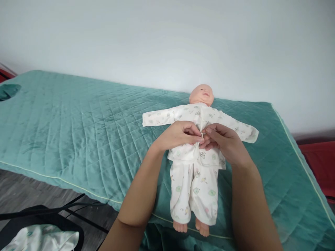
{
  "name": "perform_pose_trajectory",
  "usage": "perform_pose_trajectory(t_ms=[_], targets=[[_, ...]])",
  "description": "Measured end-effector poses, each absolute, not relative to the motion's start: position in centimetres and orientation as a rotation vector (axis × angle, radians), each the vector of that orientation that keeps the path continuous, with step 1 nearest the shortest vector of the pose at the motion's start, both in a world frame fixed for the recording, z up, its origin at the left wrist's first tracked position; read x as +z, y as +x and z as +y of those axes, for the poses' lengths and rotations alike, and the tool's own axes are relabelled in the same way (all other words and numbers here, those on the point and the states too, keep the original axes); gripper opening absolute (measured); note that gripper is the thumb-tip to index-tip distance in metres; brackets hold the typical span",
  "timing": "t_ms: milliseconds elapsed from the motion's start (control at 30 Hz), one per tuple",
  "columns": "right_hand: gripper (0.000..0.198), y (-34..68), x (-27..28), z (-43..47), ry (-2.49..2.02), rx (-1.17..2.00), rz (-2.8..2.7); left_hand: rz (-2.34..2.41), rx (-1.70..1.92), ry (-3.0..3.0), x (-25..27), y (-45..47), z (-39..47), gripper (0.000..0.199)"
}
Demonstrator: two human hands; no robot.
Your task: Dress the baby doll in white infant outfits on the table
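Note:
A baby doll lies on its back, dressed in a white printed jacket and matching white trousers. Both sleeves spread out to the sides, and the bare feet stick out below the trouser legs. Over the doll's belly, my left hand pinches the jacket's front edge between thumb and fingers. My right hand meets it from the other side, its thumb and fingers closed on the same front opening. Any fastener between the fingertips is too small to make out.
A green quilted cover lies over the long table under the doll. Behind it rises a pale wall. At the lower left, a printed white cloth rests on a black chair. Something red stands beyond the right edge.

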State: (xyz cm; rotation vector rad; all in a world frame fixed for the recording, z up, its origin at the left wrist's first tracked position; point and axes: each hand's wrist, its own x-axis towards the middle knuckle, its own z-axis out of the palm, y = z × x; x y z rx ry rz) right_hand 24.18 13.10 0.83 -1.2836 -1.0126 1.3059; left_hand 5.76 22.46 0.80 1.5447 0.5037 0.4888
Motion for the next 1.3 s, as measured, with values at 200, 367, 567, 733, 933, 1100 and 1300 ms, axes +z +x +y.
perform_pose_trajectory(t_ms=[200, 367, 567, 733, 933, 1100, 1300], targets=[[0.026, 23.97, 0.97, 13.09, -1.333, 1.296, -1.03, 0.494, 0.497, 1.571, 0.58, 5.74, 22.48, 0.008], [0.028, 23.73, 1.18, 13.06, -1.382, 1.27, -1.046, 0.519, 0.479, 1.587, 0.55, 5.67, 22.54, 0.012], [0.029, 23.82, 1.17, 12.99, -1.394, 1.275, -1.049, 0.514, 0.483, 1.59, 0.48, 5.62, 22.61, 0.014], [0.033, 23.98, 0.93, 12.93, -1.36, 1.303, -1.092, 0.487, 0.47, 1.576, 0.3, 5.61, 22.79, 0.013], [0.032, 23.79, 0.87, 12.91, -1.37, 1.283, -1.129, 0.505, 0.456, 1.588, 0.48, 5.56, 22.79, 0.011], [0.03, 23.64, 0.91, 12.87, -1.38, 1.253, -1.137, 0.54, 0.434, 1.584, 0.65, 5.52, 22.73, 0.011], [0.026, 23.78, 0.91, 12.84, -1.331, 1.276, -1.161, 0.524, 0.445, 1.512, 0.44, 5.39, 22.86, 0.01]])
